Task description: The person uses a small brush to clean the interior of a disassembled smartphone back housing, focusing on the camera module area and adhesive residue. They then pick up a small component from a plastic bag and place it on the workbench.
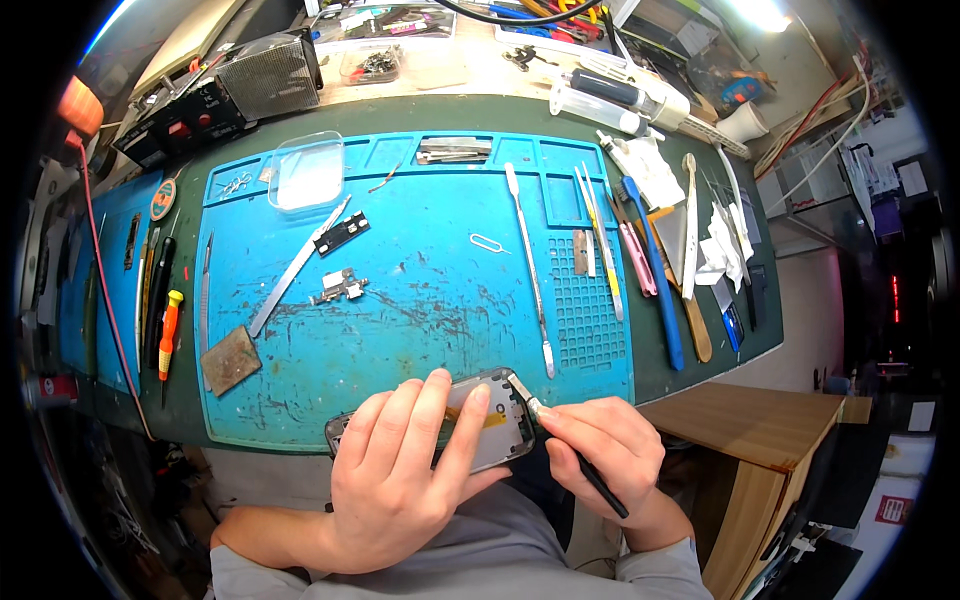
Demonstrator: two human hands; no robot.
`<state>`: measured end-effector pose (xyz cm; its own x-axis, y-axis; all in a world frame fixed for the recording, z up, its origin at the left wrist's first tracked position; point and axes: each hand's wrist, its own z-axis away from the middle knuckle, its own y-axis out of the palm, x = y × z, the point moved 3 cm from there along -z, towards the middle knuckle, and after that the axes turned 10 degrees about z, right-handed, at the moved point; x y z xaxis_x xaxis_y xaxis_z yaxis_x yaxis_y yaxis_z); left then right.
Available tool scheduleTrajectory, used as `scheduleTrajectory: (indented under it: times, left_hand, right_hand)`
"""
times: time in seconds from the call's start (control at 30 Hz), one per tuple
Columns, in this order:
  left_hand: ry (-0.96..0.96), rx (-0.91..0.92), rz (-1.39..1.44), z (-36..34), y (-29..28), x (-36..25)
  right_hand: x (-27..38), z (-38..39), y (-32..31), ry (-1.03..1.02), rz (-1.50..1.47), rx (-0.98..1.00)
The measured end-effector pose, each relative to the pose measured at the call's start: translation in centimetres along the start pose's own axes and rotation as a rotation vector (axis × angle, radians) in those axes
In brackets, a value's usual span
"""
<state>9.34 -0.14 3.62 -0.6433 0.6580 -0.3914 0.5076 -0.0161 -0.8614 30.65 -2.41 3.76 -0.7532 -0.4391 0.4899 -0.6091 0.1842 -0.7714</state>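
My left hand (pixel 405 465) grips an opened phone (pixel 485 450) at the mat's front edge, fingers spread over its back; a yellow strip shows on it. My right hand (pixel 605 465) holds a black-handled tool (pixel 605 492) with a pale tip touching the phone's right end. Beyond them on the blue silicone mat (pixel 440 320) lie a small metal part (pixel 340 285), a black part (pixel 341 232), a wire pin tool (pixel 487 243), a long steel blade (pixel 295 270), a rusty square plate (pixel 230 360) and a steel spudger (pixel 530 270).
Tweezers (pixel 610 270), brushes (pixel 652 270) and tissues (pixel 725 250) line the right; screwdrivers (pixel 170 335) the left. A clear lid (pixel 306 172) sits on the mat. Syringes (pixel 595 106), a black-and-grey device (pixel 180 130) and trays stand behind. A wooden cabinet (pixel 740 420) is at front right.
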Motion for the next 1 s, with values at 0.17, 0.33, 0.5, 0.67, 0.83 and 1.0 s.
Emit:
scheduleTrajectory:
  times: [0.17,0.33,0.5,0.67,0.83,1.0]
  left_hand:
    - [-0.006,0.001,-0.003,0.1,0.0,0.0]
    - [-0.001,0.004,-0.006,0.1,0.1,0.0]
    - [0.003,0.004,0.002,0.0,0.0,0.0]
    - [0.002,0.004,0.0,0.0,0.0,0.0]
    - [0.003,0.01,0.01,0.0,0.0,0.1]
    - [0.011,0.012,0.017,0.0,-0.1,0.2]
  right_hand:
    - [-0.4,-0.2,0.0,-0.016,-0.018,0.006]
    - [-0.2,-0.3,0.2,-0.012,-0.018,0.006]
    - [-0.4,-0.2,-0.1,-0.014,-0.017,0.014]
    - [-0.5,-0.5,0.3,-0.032,-0.032,-0.001]
    - [-0.7,-0.9,0.1,-0.021,-0.067,0.038]
    - [-1.3,-1.2,-0.2,-0.003,-0.115,0.069]
